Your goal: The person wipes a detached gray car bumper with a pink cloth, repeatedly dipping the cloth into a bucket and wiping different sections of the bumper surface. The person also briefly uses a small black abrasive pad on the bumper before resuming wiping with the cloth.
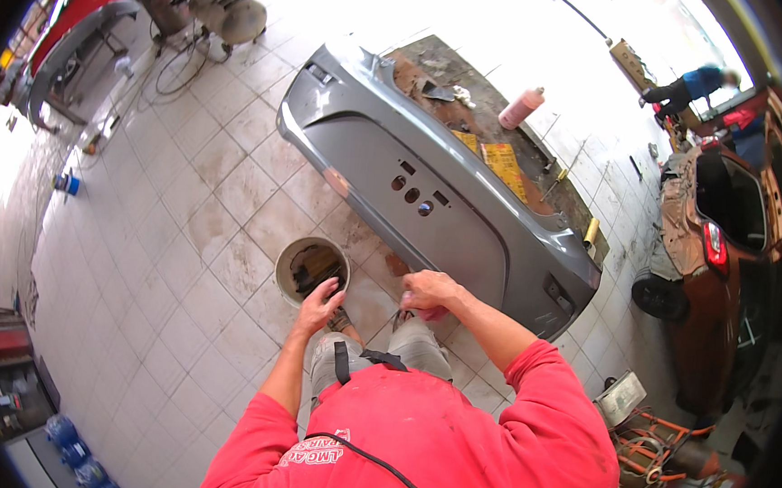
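See a big gray car body panel (352, 155) in the middle of the frame. Probably light, a bit bendy, slick and easy to scratch; best held by both ends. Right hand (428, 290) by its bottom edge, fingers curled, cannot tell around what. Left hand (317, 309) by the bucket (281, 273), fingers apart.

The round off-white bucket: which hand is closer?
Left: the left hand is at the near edge of the bucket; the right hand is farther right, by the big grey curved panel.
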A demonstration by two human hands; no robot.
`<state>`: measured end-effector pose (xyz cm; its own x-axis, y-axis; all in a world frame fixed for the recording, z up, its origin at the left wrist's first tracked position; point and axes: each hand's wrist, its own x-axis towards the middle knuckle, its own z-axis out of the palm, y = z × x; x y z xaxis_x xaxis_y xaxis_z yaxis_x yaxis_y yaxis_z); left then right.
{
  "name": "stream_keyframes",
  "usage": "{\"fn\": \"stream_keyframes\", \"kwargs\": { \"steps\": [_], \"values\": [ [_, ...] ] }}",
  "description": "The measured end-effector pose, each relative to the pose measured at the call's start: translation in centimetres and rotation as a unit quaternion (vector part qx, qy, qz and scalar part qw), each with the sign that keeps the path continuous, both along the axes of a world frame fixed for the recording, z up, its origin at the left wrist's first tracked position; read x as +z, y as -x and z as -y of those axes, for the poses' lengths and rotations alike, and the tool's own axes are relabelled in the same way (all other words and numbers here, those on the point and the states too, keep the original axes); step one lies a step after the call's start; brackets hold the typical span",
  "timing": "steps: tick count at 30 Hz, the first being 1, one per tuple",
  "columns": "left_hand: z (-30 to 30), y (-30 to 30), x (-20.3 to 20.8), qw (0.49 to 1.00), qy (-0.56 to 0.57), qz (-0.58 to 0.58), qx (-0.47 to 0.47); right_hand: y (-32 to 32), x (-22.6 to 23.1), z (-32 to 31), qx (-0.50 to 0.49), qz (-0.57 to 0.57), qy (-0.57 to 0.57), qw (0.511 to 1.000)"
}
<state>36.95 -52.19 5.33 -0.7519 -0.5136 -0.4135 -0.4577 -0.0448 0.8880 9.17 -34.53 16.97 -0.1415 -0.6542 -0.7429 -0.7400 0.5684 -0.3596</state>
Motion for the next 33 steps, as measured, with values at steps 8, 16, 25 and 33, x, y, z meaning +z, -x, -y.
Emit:
{"fn": "stream_keyframes", "kwargs": {
  "steps": [8,16,25,33],
  "values": [
    [-6.9,14.8,14.4,0.974,-0.142,-0.137,-0.112,1.2,2.9,-0.1,-0.535,0.21,0.287,0.766],
    [-9.9,18.1,15.2,0.947,0.127,-0.295,0.017,0.0,5.1,-4.5,-0.55,0.512,0.332,0.57],
    [-11.3,12.1,25.9,0.944,0.187,-0.271,0.006,-3.3,7.1,-1.8,-0.479,0.656,0.269,0.517],
    [-6.4,2.4,25.7,0.951,0.257,-0.118,-0.125,-3.6,7.4,-2.7,-0.485,0.502,0.327,0.637]
  ]
}}
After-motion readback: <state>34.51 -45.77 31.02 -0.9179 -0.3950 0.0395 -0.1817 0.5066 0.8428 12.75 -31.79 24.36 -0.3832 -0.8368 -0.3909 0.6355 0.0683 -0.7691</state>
